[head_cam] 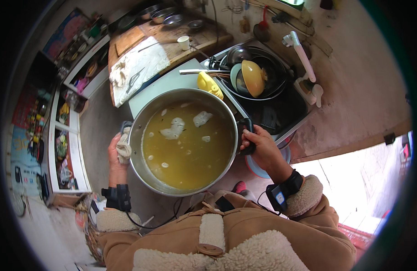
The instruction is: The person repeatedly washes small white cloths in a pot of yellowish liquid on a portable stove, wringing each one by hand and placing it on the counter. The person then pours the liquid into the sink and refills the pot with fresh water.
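Note:
Between my hands is a large metal pot (184, 193) of cloudy yellowish liquid (191, 155), with patches of whitish foam on its surface. My right hand (262, 145) grips the black handle (248, 130) on the pot's right side. On the left, my left hand (115, 152) holds the other handle through a folded cream cloth (123, 147). The pot is in front of my body, its far rim beside a yellow plastic bottle (208, 84). The underside of the pot is hidden.
A sink (289, 122) at the right holds a stacked yellow bowl (253, 78) and pans, under a white faucet (302, 56). Beyond stands a wooden table (208, 40) with a cutting board (130, 40) and white cup (183, 43). White shelves (52, 152) line the left; a basin (286, 155) sits below the sink.

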A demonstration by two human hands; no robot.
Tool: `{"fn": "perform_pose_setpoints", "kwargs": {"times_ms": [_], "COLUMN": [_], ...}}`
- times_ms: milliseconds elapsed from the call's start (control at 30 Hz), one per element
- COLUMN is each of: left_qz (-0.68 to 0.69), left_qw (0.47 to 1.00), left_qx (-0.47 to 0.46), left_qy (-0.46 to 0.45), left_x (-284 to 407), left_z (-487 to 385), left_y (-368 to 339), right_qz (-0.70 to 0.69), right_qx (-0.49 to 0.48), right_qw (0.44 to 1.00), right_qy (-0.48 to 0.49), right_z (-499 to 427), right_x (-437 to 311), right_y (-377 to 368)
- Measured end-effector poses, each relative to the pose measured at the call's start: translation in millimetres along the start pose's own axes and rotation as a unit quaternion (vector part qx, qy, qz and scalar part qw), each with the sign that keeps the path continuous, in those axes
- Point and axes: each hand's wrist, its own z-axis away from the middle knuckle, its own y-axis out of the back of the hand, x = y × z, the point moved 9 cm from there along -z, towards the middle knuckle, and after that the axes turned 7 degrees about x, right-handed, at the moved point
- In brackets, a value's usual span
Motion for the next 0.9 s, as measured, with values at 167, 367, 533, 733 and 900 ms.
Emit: {"fn": "perform_pose_setpoints", "kwargs": {"times_ms": [167,367,533,733,900], "left_qz": [0.032,0.011,0.006,0.025,0.017], "left_qw": [0.999,1.0,0.999,0.998,0.998], "left_qx": [-0.014,0.004,0.046,0.048,0.052], "left_qy": [0.031,0.022,0.021,-0.012,-0.005], "left_x": [-20.8,-42.0,-57.9,-72.4,-80.5], "left_z": [24.6,35.8,53.8,91.6,96.7], "left_y": [-18.2,-20.3,-20.7,-29.3,-35.0], "right_qz": [0.01,0.011,0.03,0.076,0.059], "right_qx": [0.005,0.029,0.0,-0.004,-0.007], "right_qw": [1.0,0.999,0.998,0.995,0.995], "right_qy": [-0.026,-0.035,-0.051,-0.065,-0.074], "right_z": [2.1,15.7,12.6,5.4,7.4], "right_x": [-10.0,-13.2,-23.2,-28.9,-29.0], "right_y": [20.6,49.6,63.4,82.8,93.4]}}
